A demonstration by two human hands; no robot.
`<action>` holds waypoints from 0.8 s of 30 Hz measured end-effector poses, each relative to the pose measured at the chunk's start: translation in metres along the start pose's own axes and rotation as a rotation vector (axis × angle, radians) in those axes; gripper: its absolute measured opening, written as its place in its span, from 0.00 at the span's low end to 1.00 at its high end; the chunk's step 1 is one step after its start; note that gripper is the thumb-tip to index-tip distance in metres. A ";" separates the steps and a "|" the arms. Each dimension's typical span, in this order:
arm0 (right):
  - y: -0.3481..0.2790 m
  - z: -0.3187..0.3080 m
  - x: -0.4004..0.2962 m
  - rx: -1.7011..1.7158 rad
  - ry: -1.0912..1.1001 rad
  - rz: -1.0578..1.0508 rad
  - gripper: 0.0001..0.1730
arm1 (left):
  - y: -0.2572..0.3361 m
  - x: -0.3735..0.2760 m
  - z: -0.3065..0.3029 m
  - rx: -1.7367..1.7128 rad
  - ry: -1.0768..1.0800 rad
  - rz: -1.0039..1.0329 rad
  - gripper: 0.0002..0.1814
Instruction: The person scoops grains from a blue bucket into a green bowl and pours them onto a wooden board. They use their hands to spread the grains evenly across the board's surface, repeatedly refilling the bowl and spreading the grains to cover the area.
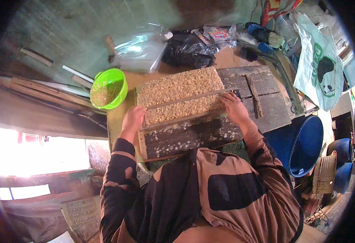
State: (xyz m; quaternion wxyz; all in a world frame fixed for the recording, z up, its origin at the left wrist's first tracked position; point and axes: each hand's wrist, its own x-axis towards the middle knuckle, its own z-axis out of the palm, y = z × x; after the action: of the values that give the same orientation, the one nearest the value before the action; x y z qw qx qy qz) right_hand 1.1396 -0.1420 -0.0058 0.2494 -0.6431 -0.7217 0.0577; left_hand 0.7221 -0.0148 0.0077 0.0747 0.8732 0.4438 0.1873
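A slab of pale, grainy pieces (180,85) lies flat on a dark wooden board (177,138). Across the slab runs a thin wooden strip (189,98), with a light strip along the slab's near edge. My left hand (135,120) holds the strip's left end at the slab's left corner. At the other end, my right hand (235,107) has its fingertips on the strip beside the slab's right edge. Loose pale bits are scattered on the board nearest my body.
A green plastic colander (121,97) with grainy bits stands left. Clear plastic sheets (144,51) and black plastic bags (192,50) lie behind. A stick (255,95) rests on boards at right. A plastic bag (317,63) hangs at far right, above a blue barrel (306,145).
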 end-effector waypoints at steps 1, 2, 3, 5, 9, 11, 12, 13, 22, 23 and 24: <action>0.001 0.001 -0.001 -0.004 0.005 0.002 0.19 | 0.001 0.002 -0.002 -0.004 -0.013 0.031 0.08; 0.002 0.002 -0.001 -0.007 0.010 0.003 0.19 | 0.002 0.004 -0.006 -0.008 -0.026 0.062 0.08; 0.001 0.001 -0.001 0.008 0.011 0.010 0.19 | 0.004 0.006 -0.009 -0.012 -0.037 0.093 0.08; -0.002 -0.002 0.001 0.039 0.012 0.022 0.18 | 0.000 0.009 -0.006 -0.009 -0.053 0.115 0.06; -0.004 -0.003 0.001 0.035 0.032 0.005 0.18 | -0.005 0.012 -0.002 -0.005 -0.092 0.101 0.04; -0.008 -0.006 0.001 0.059 0.027 0.010 0.18 | -0.003 0.010 -0.008 0.032 -0.090 0.128 0.03; -0.007 -0.005 0.001 0.049 0.031 0.006 0.18 | 0.000 0.009 -0.012 0.051 -0.091 0.144 0.03; -0.005 -0.005 0.000 0.040 0.034 0.002 0.18 | 0.003 0.006 -0.014 0.068 -0.076 0.138 0.04; 0.001 -0.001 -0.003 0.030 0.021 0.006 0.18 | 0.010 0.002 -0.028 0.042 -0.042 0.218 0.14; 0.002 0.000 -0.003 0.016 0.025 0.000 0.18 | 0.018 0.009 -0.030 0.030 -0.044 0.176 0.15; 0.004 0.000 -0.005 0.017 0.029 -0.002 0.18 | 0.032 0.017 -0.032 0.016 -0.048 0.134 0.16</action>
State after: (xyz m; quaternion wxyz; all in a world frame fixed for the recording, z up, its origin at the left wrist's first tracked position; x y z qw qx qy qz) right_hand 1.1438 -0.1457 -0.0091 0.2654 -0.6409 -0.7182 0.0544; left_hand 0.7427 -0.0209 0.0509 0.0655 0.9057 0.3838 0.1676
